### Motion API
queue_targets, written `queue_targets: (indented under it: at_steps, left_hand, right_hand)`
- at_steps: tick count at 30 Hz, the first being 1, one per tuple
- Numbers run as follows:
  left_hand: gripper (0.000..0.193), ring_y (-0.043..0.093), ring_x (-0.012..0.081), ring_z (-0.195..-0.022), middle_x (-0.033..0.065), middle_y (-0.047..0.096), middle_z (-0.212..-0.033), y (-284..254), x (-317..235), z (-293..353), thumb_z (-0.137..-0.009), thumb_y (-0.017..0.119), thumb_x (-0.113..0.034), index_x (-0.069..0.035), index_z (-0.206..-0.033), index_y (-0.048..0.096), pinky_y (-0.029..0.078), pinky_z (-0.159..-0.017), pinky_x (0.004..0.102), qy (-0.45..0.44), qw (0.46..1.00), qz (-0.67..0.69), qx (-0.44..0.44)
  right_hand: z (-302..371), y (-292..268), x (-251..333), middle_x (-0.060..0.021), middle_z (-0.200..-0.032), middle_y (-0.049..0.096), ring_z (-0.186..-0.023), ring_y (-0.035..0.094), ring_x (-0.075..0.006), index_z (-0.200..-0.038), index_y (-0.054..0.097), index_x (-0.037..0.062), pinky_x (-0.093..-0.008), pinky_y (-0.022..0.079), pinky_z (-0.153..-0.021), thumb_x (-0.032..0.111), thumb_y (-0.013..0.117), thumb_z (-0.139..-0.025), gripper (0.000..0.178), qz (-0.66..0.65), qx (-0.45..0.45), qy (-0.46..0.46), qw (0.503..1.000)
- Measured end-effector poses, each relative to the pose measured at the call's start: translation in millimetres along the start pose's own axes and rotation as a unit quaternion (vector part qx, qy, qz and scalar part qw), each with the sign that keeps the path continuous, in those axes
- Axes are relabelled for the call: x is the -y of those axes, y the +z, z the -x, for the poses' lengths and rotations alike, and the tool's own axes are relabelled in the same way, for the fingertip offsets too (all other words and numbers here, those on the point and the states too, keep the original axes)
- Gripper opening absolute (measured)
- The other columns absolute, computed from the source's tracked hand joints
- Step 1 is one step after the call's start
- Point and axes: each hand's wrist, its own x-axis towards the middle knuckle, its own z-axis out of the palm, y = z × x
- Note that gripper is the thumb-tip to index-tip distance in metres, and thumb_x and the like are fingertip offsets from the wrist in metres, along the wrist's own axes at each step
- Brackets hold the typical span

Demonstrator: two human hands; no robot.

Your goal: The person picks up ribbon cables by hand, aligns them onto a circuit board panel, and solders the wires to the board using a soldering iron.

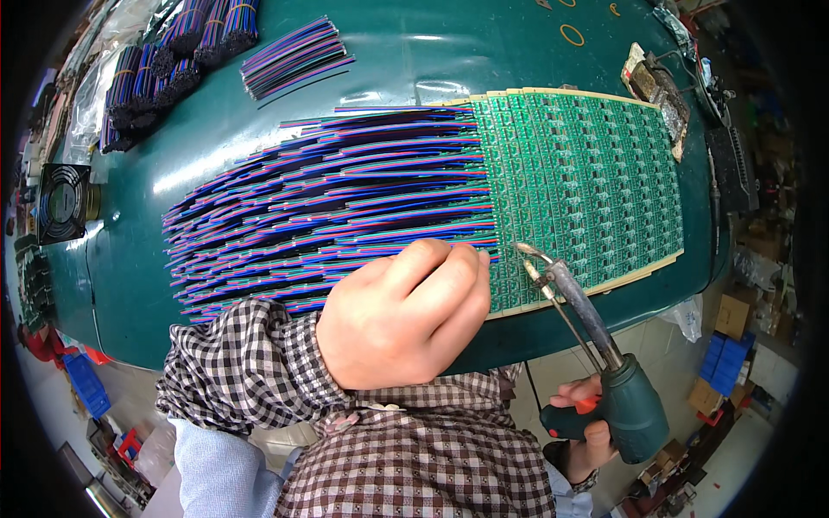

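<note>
A sheet of green circuit boards (596, 173) lies on the table, with stacked pale edges. Rows of thin blue, red, green and black wires (328, 198) fan leftward from its left side. At the lower rows, my left hand (406, 311) is closed in a pinch, with wire ends showing at its fingertips by the board edge. My right hand (587, 423) grips a green soldering gun (635, 406) by its handle, fingers near a red trigger. Its bent tip and a thin feed tube meet over the boards, just right of my left fingertips.
Rubber-banded wire bundles (186, 43) are heaped at the far left, beside a loose wire bunch (294, 56). A small black fan (63, 203) stands at the left edge. A stained metal block (656, 91) sits beyond the boards' far right corner. Rubber bands (572, 34) lie at the back.
</note>
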Motion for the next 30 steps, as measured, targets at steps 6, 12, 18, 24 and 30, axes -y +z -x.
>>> queue_targets:
  at_steps: [6, 12, 18, 24, 30]
  left_hand:
    - [0.036, 0.061, 0.0226, -0.073, 0.0132, 0.061, -0.089, 0.1, 0.3, -0.4, -0.059, 0.064, -0.007, 0.007, -0.093, 0.065, 0.053, -0.06, 0.0285, 0.0, 1.0, 0.0, -0.001]
    - [0.037, 0.061, 0.0226, -0.073, 0.0133, 0.061, -0.089, -0.1, -0.5, -0.5, -0.059, 0.064, -0.007, 0.007, -0.093, 0.065, 0.053, -0.061, 0.0287, -0.005, 1.0, 0.001, -0.001]
    - [0.037, 0.061, 0.0226, -0.073, 0.0134, 0.061, -0.09, -0.6, -0.4, -0.2, -0.059, 0.064, -0.007, 0.007, -0.093, 0.066, 0.053, -0.061, 0.029, -0.007, 1.0, 0.0, 0.001]
    - [0.036, 0.061, 0.023, -0.073, 0.0136, 0.061, -0.089, -0.9, 0.0, -0.7, -0.059, 0.065, -0.007, 0.007, -0.093, 0.065, 0.053, -0.061, 0.0292, -0.002, 1.0, 0.005, 0.003]
    - [0.035, 0.061, 0.0232, -0.072, 0.0135, 0.06, -0.089, -0.5, 1.4, -1.1, -0.06, 0.066, -0.006, 0.007, -0.093, 0.065, 0.053, -0.061, 0.0296, 0.004, 1.0, 0.006, 0.008]
  right_hand:
    - [-0.8, -1.2, -0.9, -0.0139, -0.084, 0.055, -0.076, 0.062, -0.024, -0.113, 0.046, -0.0124, -0.0386, 0.059, -0.069, 0.042, 0.067, -0.084, 0.064, 0.009, 0.008, -0.016, 1.0]
    - [0.6, -2.0, -3.3, -0.0118, -0.079, 0.054, -0.072, 0.059, -0.0223, -0.11, 0.047, -0.0109, -0.0406, 0.059, -0.068, 0.041, 0.067, -0.084, 0.061, -0.025, 0.018, -0.011, 0.999]
    - [0.6, -6.2, -4.1, -0.0108, -0.077, 0.053, -0.07, 0.059, -0.0227, -0.113, 0.046, -0.0117, -0.0418, 0.059, -0.068, 0.043, 0.067, -0.083, 0.065, -0.011, 0.03, 0.004, 0.999]
    - [2.0, -7.5, -5.9, -0.0107, -0.077, 0.054, -0.072, 0.059, -0.0229, -0.117, 0.043, -0.0128, -0.0414, 0.058, -0.07, 0.041, 0.068, -0.083, 0.068, -0.02, 0.029, 0.004, 0.999]
    - [1.8, -7.1, -5.6, -0.0107, -0.079, 0.055, -0.073, 0.059, -0.0229, -0.119, 0.042, -0.0128, -0.0419, 0.058, -0.071, 0.039, 0.069, -0.083, 0.069, -0.04, 0.033, 0.013, 0.999]
